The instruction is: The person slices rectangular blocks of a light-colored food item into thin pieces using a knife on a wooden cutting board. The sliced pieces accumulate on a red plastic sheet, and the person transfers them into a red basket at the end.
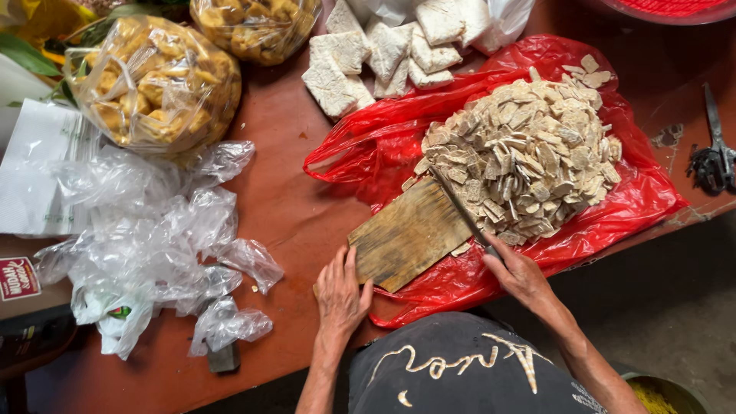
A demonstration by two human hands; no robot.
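Starting at the left edge of the brown surface [284,207], you have a pile of crumpled clear plastic bags [153,245], and above it a tied clear bag of yellow fried pieces [157,84]. Near the top middle lies a heap of pale whole blocks [383,54] on the bare wood. Your left hand [341,295] lies flat on the near corner of the wooden cutting board [406,234], its fingers [337,264] loosely spread and pressing down on it, pinching nothing. That board sits tilted, partly over a red plastic bag [636,203] spread on the surface. Your right hand [521,276] is wrapped around the handle of a knife [460,211], fingers curled tight together on it; the blade runs along the board's far edge and meets a mound of thin beige slices [529,153] heaped on the red plastic. Far right, a pair of dark scissors [717,153] lies well apart from the slices.
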